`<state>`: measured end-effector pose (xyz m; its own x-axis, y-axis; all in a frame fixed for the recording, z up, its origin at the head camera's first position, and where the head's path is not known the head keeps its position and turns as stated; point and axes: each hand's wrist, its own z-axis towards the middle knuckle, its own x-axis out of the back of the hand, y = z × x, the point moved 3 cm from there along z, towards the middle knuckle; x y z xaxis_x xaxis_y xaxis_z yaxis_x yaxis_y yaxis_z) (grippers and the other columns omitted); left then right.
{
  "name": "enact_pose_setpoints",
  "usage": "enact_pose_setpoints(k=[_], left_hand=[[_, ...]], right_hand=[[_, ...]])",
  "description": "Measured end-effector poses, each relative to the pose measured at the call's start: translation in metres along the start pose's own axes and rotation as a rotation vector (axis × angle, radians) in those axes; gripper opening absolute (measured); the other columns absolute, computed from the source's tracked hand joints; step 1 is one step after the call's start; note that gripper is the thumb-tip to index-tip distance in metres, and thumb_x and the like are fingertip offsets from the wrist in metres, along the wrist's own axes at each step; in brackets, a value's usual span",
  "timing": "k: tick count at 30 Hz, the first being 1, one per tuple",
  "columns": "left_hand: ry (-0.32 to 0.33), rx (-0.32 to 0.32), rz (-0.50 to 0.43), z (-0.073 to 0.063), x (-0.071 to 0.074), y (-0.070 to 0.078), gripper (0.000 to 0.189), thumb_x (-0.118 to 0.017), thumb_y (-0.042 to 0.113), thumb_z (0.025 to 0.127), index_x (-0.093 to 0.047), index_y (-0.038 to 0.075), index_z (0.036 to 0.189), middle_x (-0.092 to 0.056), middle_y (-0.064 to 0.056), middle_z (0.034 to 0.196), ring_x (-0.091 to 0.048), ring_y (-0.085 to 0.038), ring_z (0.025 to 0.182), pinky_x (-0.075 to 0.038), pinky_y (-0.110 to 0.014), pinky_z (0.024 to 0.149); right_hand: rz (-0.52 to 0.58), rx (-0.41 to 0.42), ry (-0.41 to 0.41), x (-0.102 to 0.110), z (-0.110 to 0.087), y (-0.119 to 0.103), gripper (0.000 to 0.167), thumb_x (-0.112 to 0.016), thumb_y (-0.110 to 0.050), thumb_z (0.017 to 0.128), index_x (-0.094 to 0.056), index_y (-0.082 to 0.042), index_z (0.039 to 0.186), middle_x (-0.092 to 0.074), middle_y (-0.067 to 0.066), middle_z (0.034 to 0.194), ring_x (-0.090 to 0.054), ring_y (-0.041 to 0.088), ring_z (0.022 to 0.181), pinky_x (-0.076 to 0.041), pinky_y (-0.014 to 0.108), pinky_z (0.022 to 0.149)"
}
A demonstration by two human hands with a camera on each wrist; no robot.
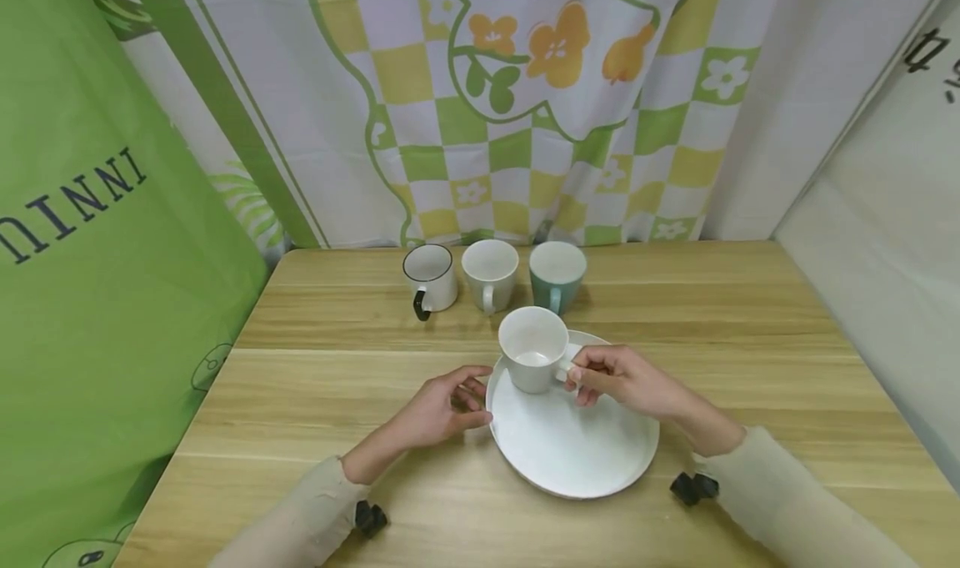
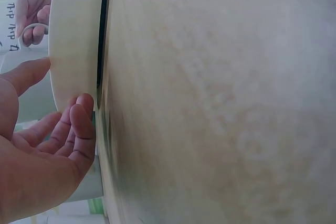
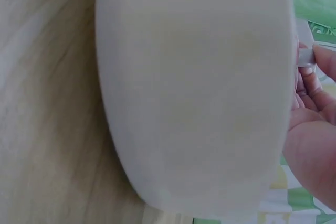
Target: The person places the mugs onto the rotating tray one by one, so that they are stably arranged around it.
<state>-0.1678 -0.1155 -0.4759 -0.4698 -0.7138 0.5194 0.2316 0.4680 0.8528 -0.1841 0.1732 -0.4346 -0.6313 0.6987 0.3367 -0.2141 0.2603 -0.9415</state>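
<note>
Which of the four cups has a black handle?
The white cup at the row's left end; its handle is black, unlike those of the middle cup, teal cup and held cup.

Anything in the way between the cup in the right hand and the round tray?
Nothing visible. The right hand holds the white cup by its handle, with no object between it and the tray. The left hand is at the tray's left side. Whether cup and tray already touch is unclear.
</note>
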Motion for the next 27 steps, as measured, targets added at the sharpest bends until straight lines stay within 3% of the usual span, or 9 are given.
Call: enact_pose_setpoints(k=[5,12,27], left_hand=[[-0.002,0.000,0.004,-0.0003,0.0005,-0.0002,0.064,-0.078,0.022,0.088,-0.050,0.007,0.143,-0.068,-0.009,0.114,-0.067,-0.017,0.095,-0.056,-0.025,0.081],[0.001,-0.002,0.011,-0.0004,-0.0009,0.0007,0.064,-0.078,0.021,0.088,-0.050,0.006,0.143,-0.068,-0.009,0.113,-0.068,-0.017,0.094,-0.056,-0.026,0.080],[0.005,0.019,-0.002,-0.0005,-0.0015,-0.0001,0.064,-0.079,0.020,0.087,-0.050,0.007,0.143,-0.068,-0.010,0.113,-0.067,-0.017,0.093,-0.055,-0.026,0.080]], right_hand=[[-0.005,-0.032,0.009,0.0003,0.0008,0.0006,0.022,-0.056,-0.018,0.103,-0.066,0.001,0.100,-0.068,0.028,0.102,-0.070,0.017,0.077,-0.061,0.033,0.072],[0.095,-0.136,0.044,0.0019,-0.0001,0.0039,0.028,-0.064,-0.015,0.098,-0.057,0.008,0.114,-0.065,0.032,0.103,-0.070,0.017,0.080,-0.062,0.035,0.075],[0.117,-0.061,0.024,0.0062,0.0040,0.0053,0.028,-0.061,-0.007,0.098,-0.053,0.011,0.118,-0.063,0.038,0.102,-0.071,0.016,0.077,-0.062,0.038,0.072]])
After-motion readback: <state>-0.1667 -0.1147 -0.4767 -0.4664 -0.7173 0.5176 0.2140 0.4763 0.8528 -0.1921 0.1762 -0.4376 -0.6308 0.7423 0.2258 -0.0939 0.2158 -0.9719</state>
